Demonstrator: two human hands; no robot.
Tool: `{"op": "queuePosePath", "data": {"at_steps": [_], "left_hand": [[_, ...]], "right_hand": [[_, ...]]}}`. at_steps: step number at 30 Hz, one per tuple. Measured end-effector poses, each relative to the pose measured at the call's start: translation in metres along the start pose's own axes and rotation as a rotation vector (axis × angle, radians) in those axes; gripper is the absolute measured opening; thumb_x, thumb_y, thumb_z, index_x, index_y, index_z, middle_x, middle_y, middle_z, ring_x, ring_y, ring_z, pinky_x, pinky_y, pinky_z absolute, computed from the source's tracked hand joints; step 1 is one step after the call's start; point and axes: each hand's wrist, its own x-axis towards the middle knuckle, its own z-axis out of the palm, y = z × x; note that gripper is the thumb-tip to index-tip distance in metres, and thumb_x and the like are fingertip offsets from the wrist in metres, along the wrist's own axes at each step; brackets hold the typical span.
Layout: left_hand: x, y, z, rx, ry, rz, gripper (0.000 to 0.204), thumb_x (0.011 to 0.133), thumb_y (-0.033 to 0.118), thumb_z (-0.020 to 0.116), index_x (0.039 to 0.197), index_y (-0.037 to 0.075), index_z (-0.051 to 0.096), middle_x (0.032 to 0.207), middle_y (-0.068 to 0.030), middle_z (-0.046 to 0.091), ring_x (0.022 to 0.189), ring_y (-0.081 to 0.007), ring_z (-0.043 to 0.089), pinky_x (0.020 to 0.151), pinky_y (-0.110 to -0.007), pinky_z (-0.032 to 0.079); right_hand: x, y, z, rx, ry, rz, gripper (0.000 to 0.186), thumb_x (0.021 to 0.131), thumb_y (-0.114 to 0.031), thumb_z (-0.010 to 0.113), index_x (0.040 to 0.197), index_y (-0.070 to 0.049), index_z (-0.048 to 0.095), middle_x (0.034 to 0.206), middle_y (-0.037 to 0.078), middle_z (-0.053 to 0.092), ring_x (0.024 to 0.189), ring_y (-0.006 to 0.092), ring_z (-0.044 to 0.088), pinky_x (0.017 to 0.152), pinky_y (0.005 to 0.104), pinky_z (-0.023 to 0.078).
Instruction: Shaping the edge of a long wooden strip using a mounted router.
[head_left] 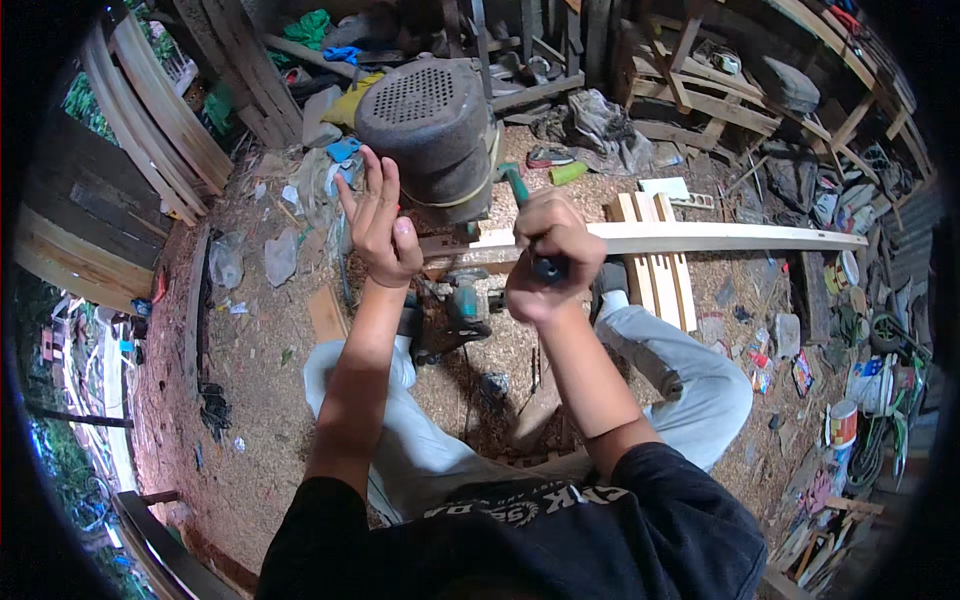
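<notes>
My left hand (382,230) is raised to the left of the timber's near end, with several fingers stretched upward and apart. A small red spot shows beside its thumb; I cannot make out what it belongs to. My right hand (557,255) is wrapped round the dark grip of a hammer-like tool (516,184), whose green upper part points away from me. Beyond and below the hands, a long pale timber beam (720,236) runs to the right. Its right part crosses several short pale slats (655,290). Part of the beam is hidden behind my right hand.
A large grey cylinder with a perforated top (420,95) stands just beyond my hands. A green power tool (465,302) lies between my feet on the shavings-covered floor (270,340). Scrap wood (700,95) is piled at the far right, with a bucket (842,425) nearer.
</notes>
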Motion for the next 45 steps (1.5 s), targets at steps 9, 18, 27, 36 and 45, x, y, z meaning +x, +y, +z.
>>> {"op": "queuePosePath", "data": {"at_steps": [9,18,27,36,45], "left_hand": [[0.002,0.006,-0.001,-0.042,-0.055,-0.061,0.061,0.099,0.027,0.034,0.146,-0.006,0.053,0.154,-0.028,0.046,0.145,-0.0392,0.045,0.125,-0.059,0.007],[0.017,0.012,0.007,-0.035,0.047,-0.079,0.065,0.106,0.033,0.017,0.143,-0.002,0.058,0.15,-0.0305,0.05,0.143,-0.045,0.045,0.123,-0.065,0.006],[0.013,0.007,0.023,-0.022,0.052,-0.133,0.065,0.103,0.028,0.018,0.147,-0.007,0.05,0.154,-0.0314,0.044,0.147,-0.0455,0.039,0.123,-0.065,0.004],[0.018,-0.005,0.017,-0.048,0.084,-0.047,0.068,0.104,0.034,0.017,0.151,-0.004,0.047,0.157,-0.0321,0.039,0.149,-0.0461,0.035,0.123,-0.063,0.0],[0.018,-0.02,-0.006,-0.09,-0.012,-0.005,0.073,0.106,0.044,0.014,0.149,-0.003,0.051,0.158,-0.0271,0.041,0.15,-0.042,0.035,0.124,-0.061,0.001]], "right_hand": [[0.004,0.017,0.007,-0.391,0.031,0.339,0.034,0.095,-0.004,0.059,0.062,0.002,0.05,0.054,0.011,0.044,0.046,0.0185,0.045,0.049,0.0334,0.035],[0.044,0.043,0.022,-0.351,-0.024,0.372,0.037,0.094,-0.007,0.063,0.061,0.001,0.048,0.052,0.011,0.042,0.044,0.0189,0.042,0.047,0.0346,0.034],[0.063,0.066,0.025,-0.296,-0.106,0.339,0.036,0.091,-0.007,0.064,0.06,0.002,0.049,0.052,0.011,0.045,0.047,0.0129,0.044,0.048,0.0334,0.036],[0.127,0.155,0.051,-0.049,0.013,0.483,0.031,0.099,-0.03,0.069,0.103,0.001,0.072,0.081,0.0,0.066,0.075,0.0086,0.055,0.068,0.028,0.047],[0.0,0.175,0.01,-0.171,0.066,0.601,0.032,0.1,-0.015,0.067,0.127,0.001,0.068,0.113,0.011,0.074,0.101,0.0134,0.067,0.089,0.0272,0.052]]}}
